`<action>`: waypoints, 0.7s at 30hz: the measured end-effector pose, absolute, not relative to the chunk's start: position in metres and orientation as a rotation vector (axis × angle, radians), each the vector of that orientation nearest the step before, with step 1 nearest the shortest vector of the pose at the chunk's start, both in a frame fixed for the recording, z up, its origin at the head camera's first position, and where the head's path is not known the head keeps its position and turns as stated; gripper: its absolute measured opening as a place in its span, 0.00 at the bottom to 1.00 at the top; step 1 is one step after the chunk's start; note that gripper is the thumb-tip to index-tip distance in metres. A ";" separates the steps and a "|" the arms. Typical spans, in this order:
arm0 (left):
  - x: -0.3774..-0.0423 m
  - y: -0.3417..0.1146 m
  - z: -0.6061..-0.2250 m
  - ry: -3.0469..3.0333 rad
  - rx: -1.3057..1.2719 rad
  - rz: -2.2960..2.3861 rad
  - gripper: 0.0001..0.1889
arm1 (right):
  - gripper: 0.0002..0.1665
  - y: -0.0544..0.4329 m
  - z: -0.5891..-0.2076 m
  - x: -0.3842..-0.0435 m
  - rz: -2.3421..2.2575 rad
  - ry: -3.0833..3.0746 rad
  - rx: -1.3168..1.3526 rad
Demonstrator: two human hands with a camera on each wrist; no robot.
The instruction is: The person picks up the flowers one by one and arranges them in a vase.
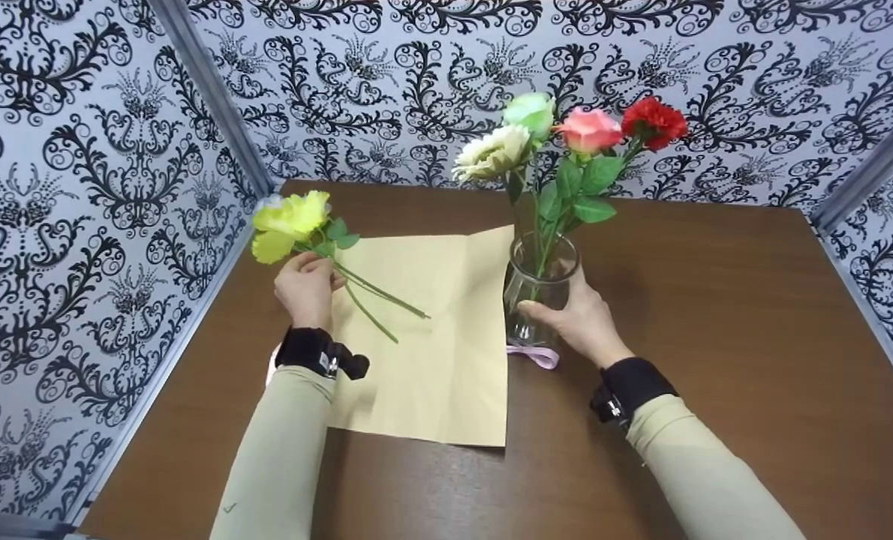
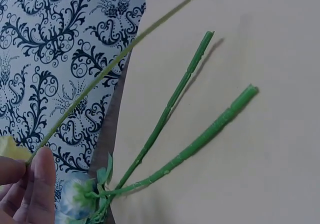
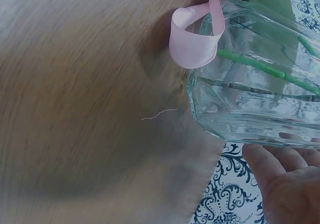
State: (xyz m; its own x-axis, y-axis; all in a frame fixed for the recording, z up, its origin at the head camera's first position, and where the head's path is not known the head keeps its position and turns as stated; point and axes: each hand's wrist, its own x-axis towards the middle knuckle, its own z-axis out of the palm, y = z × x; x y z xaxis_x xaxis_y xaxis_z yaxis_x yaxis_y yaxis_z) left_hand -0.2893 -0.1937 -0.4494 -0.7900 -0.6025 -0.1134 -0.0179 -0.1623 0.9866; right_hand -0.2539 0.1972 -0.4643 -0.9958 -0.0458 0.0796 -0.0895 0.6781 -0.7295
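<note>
My left hand (image 1: 305, 289) pinches a yellow flower (image 1: 291, 220) by its thin stem (image 2: 102, 77), between thumb and fingers, over the left part of a tan paper sheet (image 1: 416, 375). Beneath it, pale blue flowers (image 2: 77, 196) with thick green stems (image 2: 195, 144) lie at the sheet's left edge. My right hand (image 1: 581, 319) grips a clear glass vase (image 1: 521, 289) from its right side, thumb across the front and fingers behind. Upright in the vase are a cream daisy-like flower (image 1: 491, 155), a pale green rose (image 1: 530, 114), a pink rose (image 1: 589, 130) and a red carnation (image 1: 654, 122).
A pink ribbon loop (image 1: 542, 358) sticks out at the vase's base. The creased paper lifts at its right edge beside the vase. Patterned walls (image 1: 446, 90) border the brown table (image 1: 717, 300) at the back and sides. A short loose thread (image 3: 159, 114) lies near the vase.
</note>
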 end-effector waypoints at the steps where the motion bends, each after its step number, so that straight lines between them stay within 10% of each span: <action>1: -0.289 -0.193 -0.448 -1.721 0.699 -2.007 0.20 | 0.62 0.197 -0.464 -0.254 1.233 -2.827 0.115; 21: -0.290 -0.153 -0.408 -1.623 0.361 -2.094 0.11 | 0.62 0.197 -0.465 -0.253 1.249 -2.829 0.109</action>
State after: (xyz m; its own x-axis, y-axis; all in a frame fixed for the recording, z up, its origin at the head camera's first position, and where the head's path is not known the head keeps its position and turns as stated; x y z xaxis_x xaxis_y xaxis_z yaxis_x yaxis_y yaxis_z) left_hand -0.2899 -0.1535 -0.4082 -0.8583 -0.5078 0.0736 0.1979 -0.1954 0.9605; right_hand -0.2535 0.1970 -0.4652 -0.9964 -0.0454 0.0711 -0.0831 0.6717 -0.7361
